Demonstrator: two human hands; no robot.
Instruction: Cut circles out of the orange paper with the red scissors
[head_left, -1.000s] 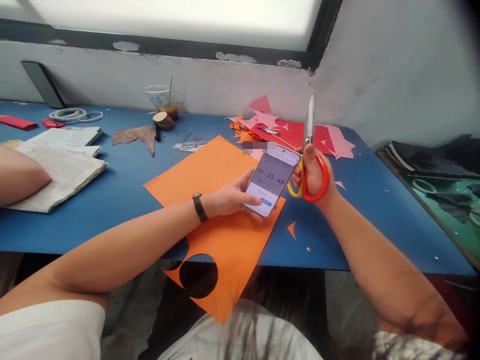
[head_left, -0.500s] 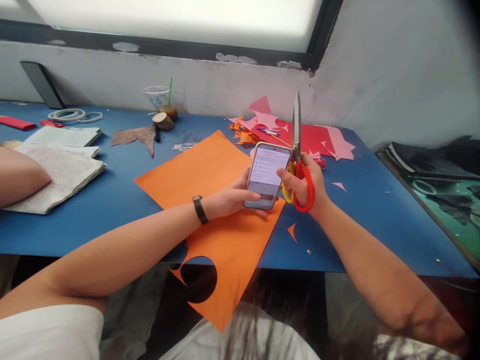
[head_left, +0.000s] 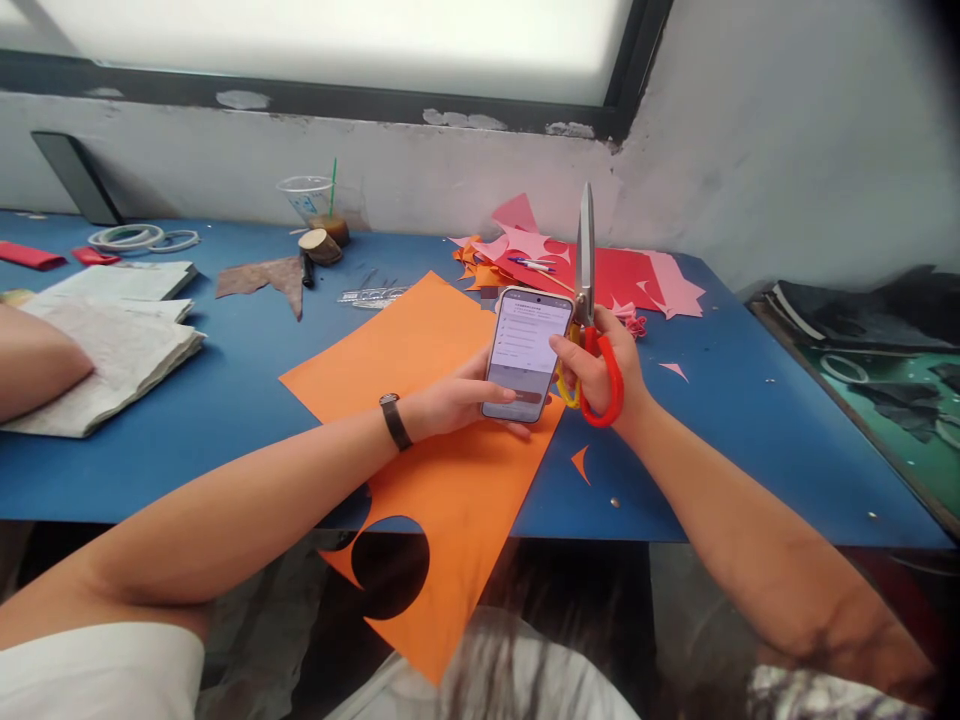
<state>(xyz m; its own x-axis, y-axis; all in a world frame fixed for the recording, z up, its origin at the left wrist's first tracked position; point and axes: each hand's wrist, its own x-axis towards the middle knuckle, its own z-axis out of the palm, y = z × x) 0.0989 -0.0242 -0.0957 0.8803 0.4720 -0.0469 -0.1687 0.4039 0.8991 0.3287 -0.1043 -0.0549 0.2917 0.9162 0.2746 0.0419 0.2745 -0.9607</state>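
Observation:
A smartphone (head_left: pixel 529 335) with a lit screen is gripped in my left hand (head_left: pixel 474 395), its thumb over the lower part of the screen. My right hand (head_left: pixel 600 370) is closed round the handles of a pair of scissors (head_left: pixel 586 250), red and yellow, with the blades pointing up. The right thumb reaches to the phone's right edge. Beneath both lies a large orange sheet (head_left: pixel 457 480), with rounded cut-outs at its near end, which hangs over the table's front edge. A small orange scrap (head_left: pixel 581 464) rests to the right of the sheet.
On the blue table (head_left: pixel 247 400), red and pink paper (head_left: pixel 622 270) with scraps and pens lies at the back right. A plastic cup (head_left: pixel 307 200), a wood piece (head_left: pixel 320 246) and a brown scrap (head_left: pixel 262 283) sit further back. Another person's arm (head_left: pixel 37 355) rests on folded cloth (head_left: pixel 142 350) at left.
The view has shifted slightly. The orange sheet's near end hangs a little lower. Both hands keep their hold on the phone and scissors.

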